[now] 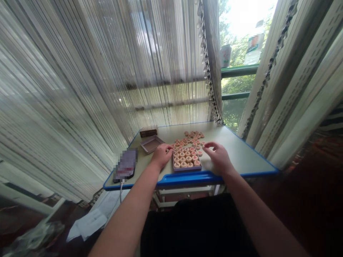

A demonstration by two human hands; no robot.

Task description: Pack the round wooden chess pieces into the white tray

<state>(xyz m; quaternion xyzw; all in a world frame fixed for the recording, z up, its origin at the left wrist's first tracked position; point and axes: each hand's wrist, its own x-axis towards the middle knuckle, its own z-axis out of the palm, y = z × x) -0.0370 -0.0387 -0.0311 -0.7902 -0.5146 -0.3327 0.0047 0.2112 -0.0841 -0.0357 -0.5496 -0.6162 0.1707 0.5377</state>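
Note:
A shallow purple box (187, 169) stands near the front edge of the table, with rows of round wooden xiangqi pieces (188, 159) lying in it, marked in dark and red characters. By the box's far left corner is my left hand (162, 155), its fingers curled together; what they hold, if anything, is hidden. To the right of the box, my right hand (218, 156) has thumb and forefinger pinched at a pale xiangqi piece (203, 145). Loose xiangqi pieces (184, 142) spread over the table behind the box, with a further cluster (195, 134) at the back.
An empty box lid (152, 144) lies left of the box, with a brown stack-like box (149, 131) behind it. A phone (125, 165) with a white cable rests at the left of the blue-edged table (249, 159). Striped curtains (160, 53) hang behind.

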